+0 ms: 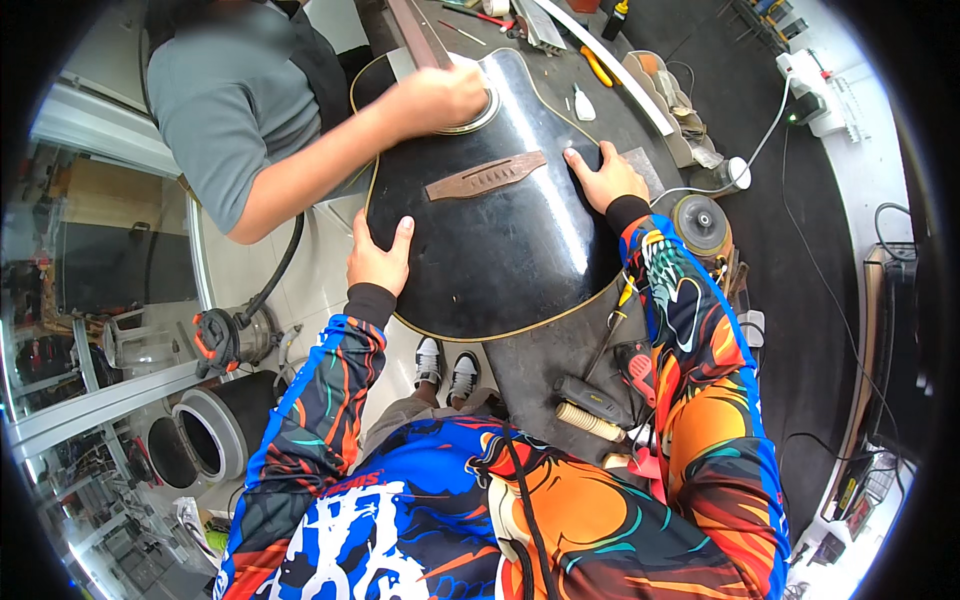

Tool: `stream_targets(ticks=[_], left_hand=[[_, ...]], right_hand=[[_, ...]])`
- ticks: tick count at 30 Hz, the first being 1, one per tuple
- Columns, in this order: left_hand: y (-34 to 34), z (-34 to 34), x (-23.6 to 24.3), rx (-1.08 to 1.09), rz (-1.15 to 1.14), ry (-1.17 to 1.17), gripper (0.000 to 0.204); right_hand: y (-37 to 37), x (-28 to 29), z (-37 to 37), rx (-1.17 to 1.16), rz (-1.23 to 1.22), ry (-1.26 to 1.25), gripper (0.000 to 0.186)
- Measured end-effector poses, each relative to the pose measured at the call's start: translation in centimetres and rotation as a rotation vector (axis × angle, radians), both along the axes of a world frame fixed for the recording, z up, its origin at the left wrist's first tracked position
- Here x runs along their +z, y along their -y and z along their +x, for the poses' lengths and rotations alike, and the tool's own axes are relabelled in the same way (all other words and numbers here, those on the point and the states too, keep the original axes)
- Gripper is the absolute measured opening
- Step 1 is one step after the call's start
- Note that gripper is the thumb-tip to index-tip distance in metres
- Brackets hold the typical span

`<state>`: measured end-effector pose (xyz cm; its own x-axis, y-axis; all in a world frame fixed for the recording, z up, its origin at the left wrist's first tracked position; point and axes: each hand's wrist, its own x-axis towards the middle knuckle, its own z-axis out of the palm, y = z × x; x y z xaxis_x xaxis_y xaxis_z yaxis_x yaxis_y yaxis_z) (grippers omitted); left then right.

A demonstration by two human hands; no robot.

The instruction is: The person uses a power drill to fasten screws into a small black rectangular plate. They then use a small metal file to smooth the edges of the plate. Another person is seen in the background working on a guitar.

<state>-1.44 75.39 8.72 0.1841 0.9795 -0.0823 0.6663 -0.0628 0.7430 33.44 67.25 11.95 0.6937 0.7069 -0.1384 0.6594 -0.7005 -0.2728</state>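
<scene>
A black acoustic guitar (480, 255) with pale edging lies face up in front of me, its neck pointing away. My left hand (378, 262) grips the left edge of its body, thumb on the top. On the right edge my right hand (610, 182) holds the body, thumb on the top and fingers at the rim. Between my hands sits the brown wooden bridge (486, 176), with no strings on it. A co-worker's hand (445, 97) is closed over the soundhole (478, 115) near the end of the neck (415, 35); what it holds, if anything, is hidden.
The co-worker in a grey shirt (240, 110) stands at the far left. The dark workbench (530, 370) carries a small white bottle (583, 103), orange-handled pliers (597, 67), a round grey disc (702, 225) and a red-and-black tool (636, 370). A vacuum cleaner (235, 338) stands left.
</scene>
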Motion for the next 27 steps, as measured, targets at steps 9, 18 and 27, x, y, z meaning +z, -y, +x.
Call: stream_targets(ticks=[9, 18, 27], left_hand=[[0.23, 0.15, 0.29, 0.003, -0.019, -0.009, 0.084], [0.06, -0.25, -0.41, 0.015, -0.003, -0.026, 0.085], [0.24, -0.07, 0.1, 0.009, -0.031, -0.031, 0.083]], right_hand=[[0.15, -0.12, 0.17, -0.008, 0.001, -0.029, 0.088], [0.05, 0.14, -0.05, 0.0, 0.003, -0.034, 0.089], [0.15, 0.0, 0.13, -0.004, -0.018, -0.044, 0.089]])
